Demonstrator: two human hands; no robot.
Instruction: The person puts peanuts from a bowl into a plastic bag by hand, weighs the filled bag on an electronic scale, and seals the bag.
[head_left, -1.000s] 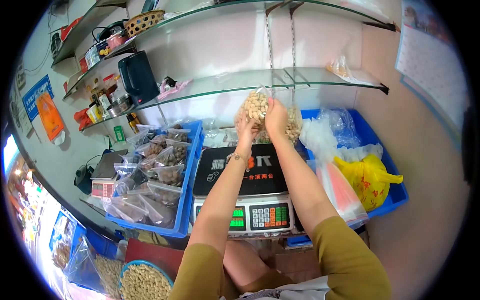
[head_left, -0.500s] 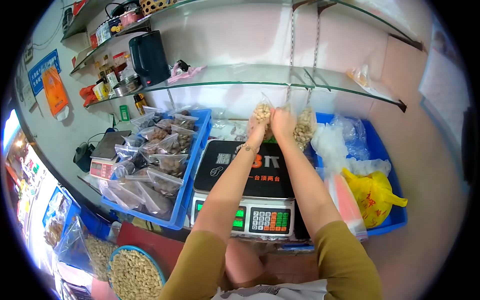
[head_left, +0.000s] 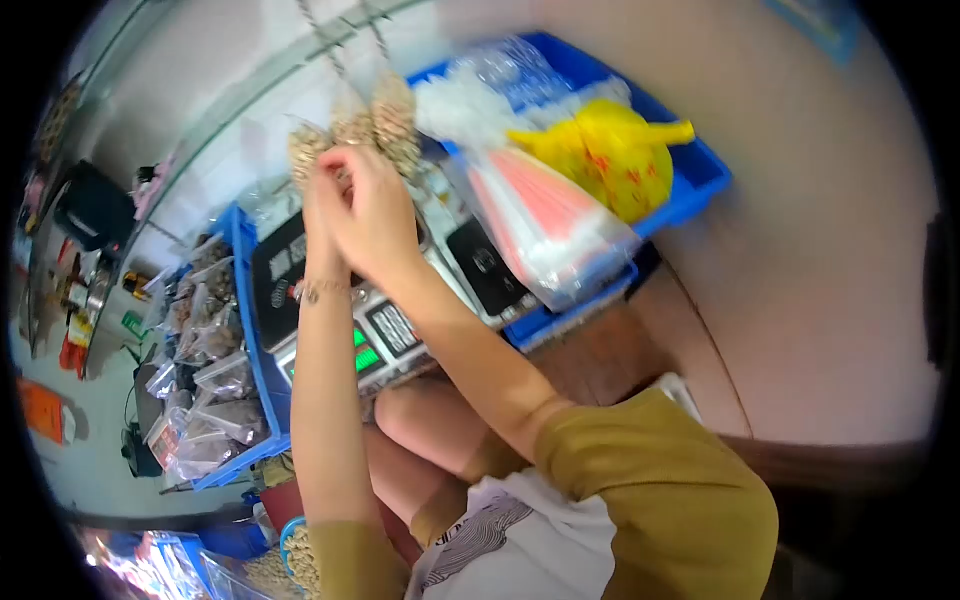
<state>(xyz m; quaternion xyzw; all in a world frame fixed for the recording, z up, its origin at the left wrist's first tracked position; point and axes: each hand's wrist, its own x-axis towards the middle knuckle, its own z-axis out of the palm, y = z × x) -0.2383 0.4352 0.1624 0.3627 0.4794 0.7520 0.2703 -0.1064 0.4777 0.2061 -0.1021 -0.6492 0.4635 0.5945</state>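
My left hand (head_left: 326, 225) and my right hand (head_left: 375, 215) are together above the scale (head_left: 275, 270). The right hand's fingers are curled and closed against the left; whatever they hold is hidden. Most of the left hand's fingers are covered by the right hand. Just beyond them stand clear bags of pale nuts: a left bag (head_left: 305, 150), a middle bag (head_left: 353, 127) and a right bag (head_left: 396, 115). Green digits glow on the scale's display (head_left: 366, 350).
At the left a blue tray (head_left: 250, 330) holds several bags of dark goods. On the right another blue tray (head_left: 690, 190) carries a yellow bag (head_left: 625, 165). Flat red-and-white bags (head_left: 545, 215) lie beside it. A black phone-like object (head_left: 487, 268) is right of the scale.
The view has tilted and swung right. Earlier both hands were on a bag of nuts; now that bag stands beyond them, and they are closer to my body, over the scale.
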